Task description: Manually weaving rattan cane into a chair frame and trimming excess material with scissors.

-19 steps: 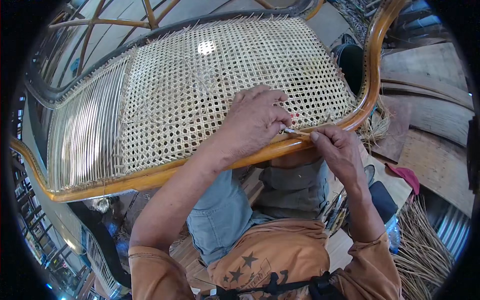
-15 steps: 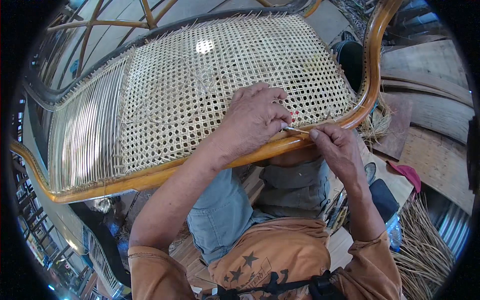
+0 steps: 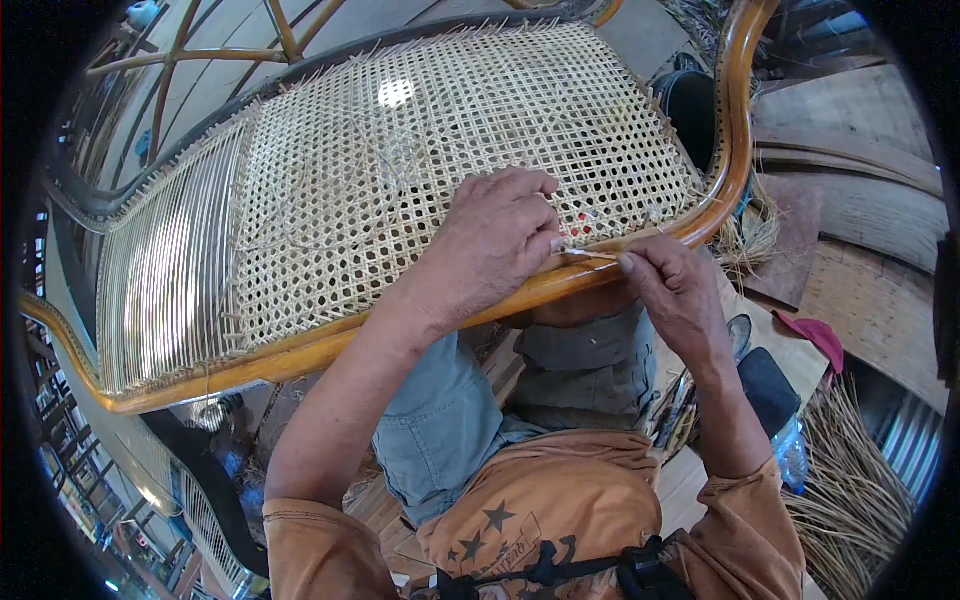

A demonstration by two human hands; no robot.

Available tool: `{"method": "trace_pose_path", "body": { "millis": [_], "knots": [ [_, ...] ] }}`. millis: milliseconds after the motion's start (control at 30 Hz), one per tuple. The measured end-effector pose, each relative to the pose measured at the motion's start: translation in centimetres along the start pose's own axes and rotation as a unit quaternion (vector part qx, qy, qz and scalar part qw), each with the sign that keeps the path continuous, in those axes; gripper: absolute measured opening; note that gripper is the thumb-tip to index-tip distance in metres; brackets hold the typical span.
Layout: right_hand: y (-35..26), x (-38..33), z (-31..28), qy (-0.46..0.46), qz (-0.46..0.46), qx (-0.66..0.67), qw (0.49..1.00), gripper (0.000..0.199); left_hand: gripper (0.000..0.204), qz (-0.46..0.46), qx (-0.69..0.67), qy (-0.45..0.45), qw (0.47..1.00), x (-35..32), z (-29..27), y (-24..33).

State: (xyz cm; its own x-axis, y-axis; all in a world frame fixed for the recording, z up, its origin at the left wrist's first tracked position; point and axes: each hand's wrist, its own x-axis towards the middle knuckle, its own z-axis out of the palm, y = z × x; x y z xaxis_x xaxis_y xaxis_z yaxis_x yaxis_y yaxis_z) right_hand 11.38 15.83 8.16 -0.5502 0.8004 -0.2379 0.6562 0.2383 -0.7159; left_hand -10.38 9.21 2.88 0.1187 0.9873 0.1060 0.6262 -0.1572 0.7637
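A pale, thin cane strip [image 3: 592,254] stretches between my two hands, just above the near rail of a varnished wooden frame [image 3: 270,366]. My left hand [image 3: 500,222] is closed, thumb and forefinger pinching the strip's left end while the other fingers rest over the woven cane panel [image 3: 340,210]. The right hand [image 3: 672,285] pinches the strip's right end between thumb and finger, beside the rail. Open octagonal holes cover most of the panel. Its left part has only parallel strands [image 3: 165,275]. Small red spots [image 3: 584,217] show in the weave near my left fingertips.
The frame's curved right arm [image 3: 735,110] rises beyond the panel. To the right lie wooden boards [image 3: 865,300], a red cloth item [image 3: 812,338], a plastic bottle [image 3: 792,455] and a bundle of cane strands [image 3: 850,480]. My legs [image 3: 440,400] are under the near rail.
The whole view has shifted slightly, so the panel and frame sit a little further left. Both hands keep their pinch on the cane strip, with only slight finger movement.
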Motion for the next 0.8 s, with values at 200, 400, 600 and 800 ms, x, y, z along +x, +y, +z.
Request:
{"method": "trace_pose_path", "body": {
  "millis": [200,400,600,800],
  "knots": [
    [-0.4,0.6,0.7,0.021,-0.051,-0.046,0.997,0.016,0.01,-0.024,-0.062,0.023,0.998,0.4,0.1,0.0],
    [0.3,0.5,1.1,0.031,-0.046,-0.039,0.998,0.013,0.011,0.011,-0.017,0.023,1.0,0.2,0.4,-0.4],
    [0.4,0.5,1.3,0.052,-0.052,-0.019,0.997,0.011,0.012,0.012,-0.013,0.018,1.0,0.2,0.4,-0.4],
    [0.8,0.4,1.8,0.091,-0.081,0.008,0.993,0.009,0.014,0.001,-0.022,-0.007,1.0,0.4,0.0,0.1]
  ]
}}
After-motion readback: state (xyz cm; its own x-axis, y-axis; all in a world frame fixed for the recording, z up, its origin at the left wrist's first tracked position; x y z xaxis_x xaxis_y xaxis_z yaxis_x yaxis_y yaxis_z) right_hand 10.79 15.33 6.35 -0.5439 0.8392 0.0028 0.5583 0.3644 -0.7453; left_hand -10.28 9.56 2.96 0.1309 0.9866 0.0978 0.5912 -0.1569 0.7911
